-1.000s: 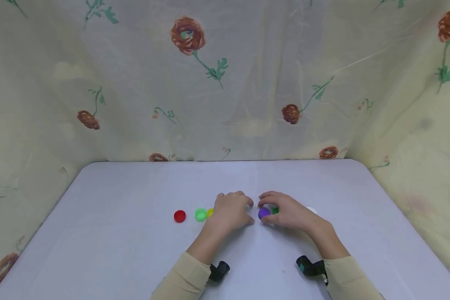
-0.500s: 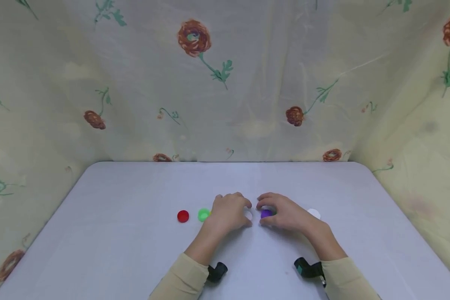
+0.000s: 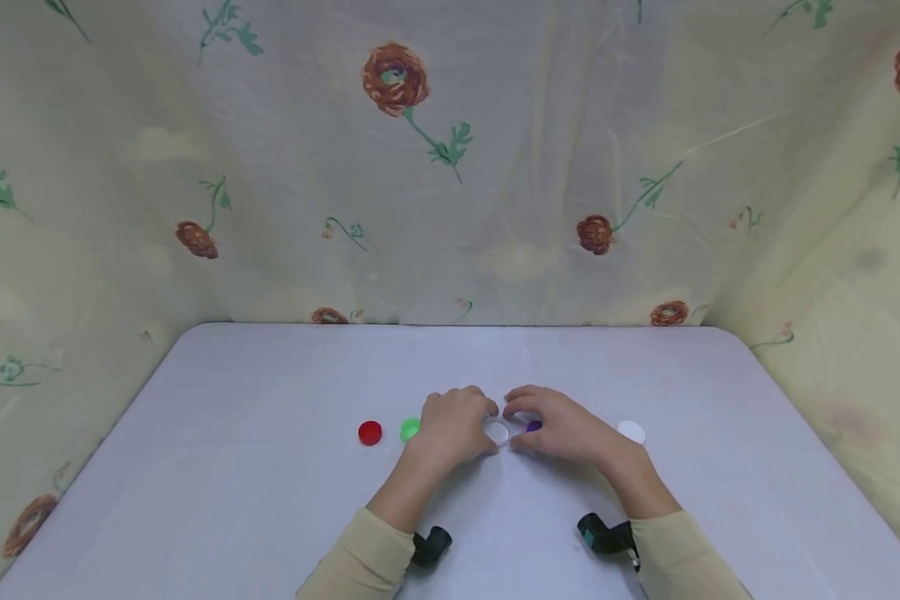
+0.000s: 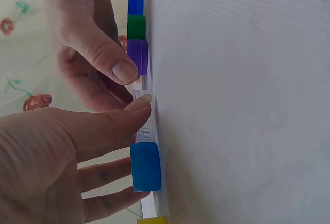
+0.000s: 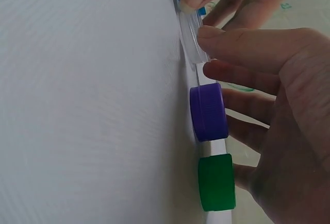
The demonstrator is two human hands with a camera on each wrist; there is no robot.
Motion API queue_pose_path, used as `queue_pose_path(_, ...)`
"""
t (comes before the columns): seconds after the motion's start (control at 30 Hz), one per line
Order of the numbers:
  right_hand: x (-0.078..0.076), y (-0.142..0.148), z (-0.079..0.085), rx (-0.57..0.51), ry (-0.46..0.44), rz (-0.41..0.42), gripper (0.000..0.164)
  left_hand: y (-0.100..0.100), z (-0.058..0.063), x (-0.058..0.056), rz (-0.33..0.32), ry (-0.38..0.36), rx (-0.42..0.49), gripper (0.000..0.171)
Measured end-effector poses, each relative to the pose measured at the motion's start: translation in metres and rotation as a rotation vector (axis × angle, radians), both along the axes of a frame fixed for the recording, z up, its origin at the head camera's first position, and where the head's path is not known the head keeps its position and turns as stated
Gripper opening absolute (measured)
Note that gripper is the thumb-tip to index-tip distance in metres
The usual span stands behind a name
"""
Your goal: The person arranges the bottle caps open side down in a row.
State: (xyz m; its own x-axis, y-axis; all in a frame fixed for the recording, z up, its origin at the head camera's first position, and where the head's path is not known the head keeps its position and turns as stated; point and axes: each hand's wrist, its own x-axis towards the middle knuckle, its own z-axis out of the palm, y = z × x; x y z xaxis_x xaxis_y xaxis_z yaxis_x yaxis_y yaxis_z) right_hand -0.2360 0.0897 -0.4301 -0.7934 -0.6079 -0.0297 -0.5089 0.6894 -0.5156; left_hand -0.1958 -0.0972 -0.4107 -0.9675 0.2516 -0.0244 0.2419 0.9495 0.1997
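Observation:
A clear round cap (image 3: 497, 432) lies on the white table between both hands. My left hand (image 3: 452, 425) curls around its left side, thumb at the near edge and a finger at the far edge. My right hand (image 3: 566, 425) reaches in from the right, fingers bent, thumb and forefinger tips close to the clear cap's right edge. A purple cap (image 5: 209, 112) sits within the right hand's span, with a green cap (image 5: 216, 183) beyond it. By the left hand's fingers stands a blue cap (image 4: 145, 166); the hand hides it in the head view.
The caps form a row: a red cap (image 3: 370, 432) at left, then a light green cap (image 3: 409, 429), and a white cap (image 3: 632, 432) at right. A yellow cap (image 4: 152, 220) and a second blue cap (image 4: 135, 4) show in the left wrist view. Behind hangs a floral curtain (image 3: 510, 167).
My right hand has moved left past the purple cap to the clear one. The left hand has shifted slightly left, uncovering the clear cap. The head view has turned a little.

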Motion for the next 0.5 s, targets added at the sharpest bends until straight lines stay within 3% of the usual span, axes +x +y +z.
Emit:
queue_pose_path(0.23, 0.0005, -0.0045, -0.0028, 0.001, 0.033, 0.014, 0.033, -0.0012, 0.0007, -0.0010, 0.007, -0.013, 0.006, 0.043)
queue_pose_path(0.5, 0.0033, -0.0070, -0.0033, 0.007, 0.032, -0.025, 0.035, -0.0011, -0.0004, -0.0008, 0.004, 0.007, 0.002, 0.040)
